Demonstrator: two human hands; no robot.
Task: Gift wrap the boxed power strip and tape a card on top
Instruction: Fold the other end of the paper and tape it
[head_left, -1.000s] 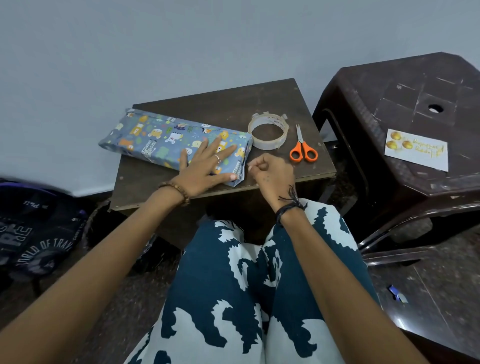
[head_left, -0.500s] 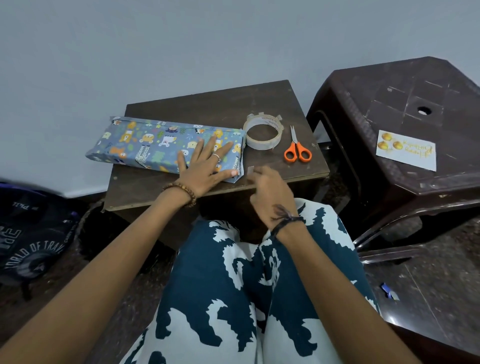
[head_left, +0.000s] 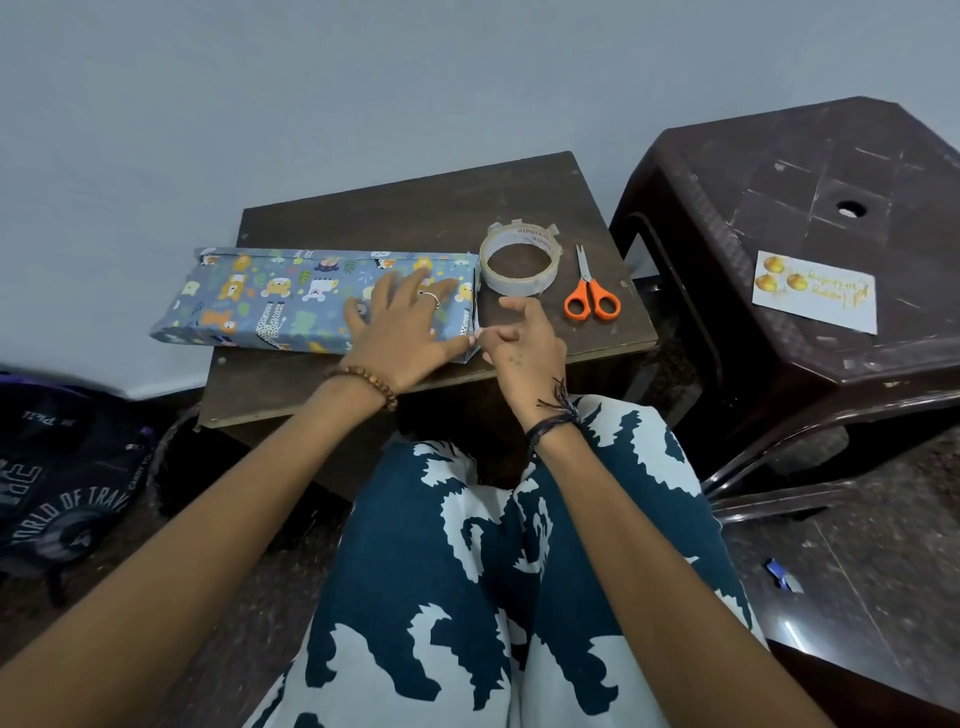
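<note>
The boxed power strip lies wrapped in blue animal-print paper (head_left: 270, 296) across the small wooden table (head_left: 415, 208), its left end overhanging the edge. My left hand (head_left: 400, 332) presses flat on the box's right end, fingers spread. My right hand (head_left: 524, 348) is just right of that end and pinches a small piece of clear tape (head_left: 480, 333) at the box's near right corner, where a paper flap sticks out. A roll of clear tape (head_left: 519, 257) and orange-handled scissors (head_left: 589, 291) lie to the right on the table. The card (head_left: 815, 291) rests on the stool.
A dark brown plastic stool (head_left: 779, 182) stands right of the table. A dark backpack (head_left: 62, 493) sits on the floor at the left. My patterned lap fills the foreground under the table's front edge. A small blue scrap (head_left: 782, 574) lies on the floor.
My right hand moved from the table's front edge up to the box's right end, carrying the tape piece. The left hand stayed pressed on the box.
</note>
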